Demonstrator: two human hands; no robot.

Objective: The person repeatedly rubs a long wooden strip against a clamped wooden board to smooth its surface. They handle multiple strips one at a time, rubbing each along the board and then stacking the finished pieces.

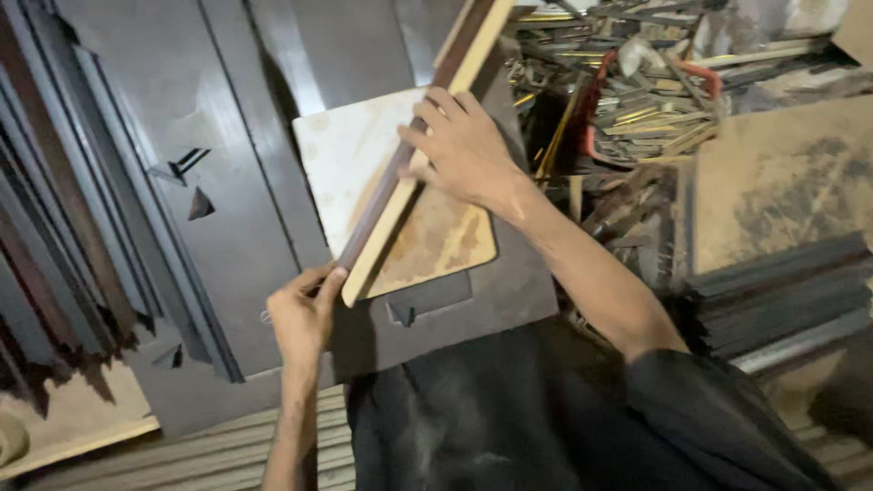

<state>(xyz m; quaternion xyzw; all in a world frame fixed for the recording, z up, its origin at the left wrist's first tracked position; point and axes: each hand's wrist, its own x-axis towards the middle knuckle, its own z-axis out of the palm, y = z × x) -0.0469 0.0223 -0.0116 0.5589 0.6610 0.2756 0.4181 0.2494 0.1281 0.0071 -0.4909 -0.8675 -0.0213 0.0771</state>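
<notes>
Pressing down near the middle of the frame, the right hand point(464, 145) lies flat with fingers spread over a long wooden strip point(414, 168), pale on one face and dark brown on the other. The strip runs diagonally from the top centre of the frame down to the lower centre, where its cut end meets the left hand point(302, 314). The left hand's grip is pinched together at that lower end, thumb and fingertips touching the strip's corner; whether something small sits between the fingers cannot be told.

Under the strip lies a pale square board point(355, 155) with rounded corners and rusty brown stains on its lower right part. The board rests on a dark table point(227, 236) surface of wide dark panels. Small triangular offcuts point(200, 205) lie on the dark panels at the left of the frame, well apart from the hands.

At the upper right, a heap of scrap strips point(637, 100), some gold-coloured, fills a red-rimmed basket point(705, 77). Just below it, at the right edge, sits a dusty brown board point(782, 182) above a stack of dark mouldings point(782, 291).
</notes>
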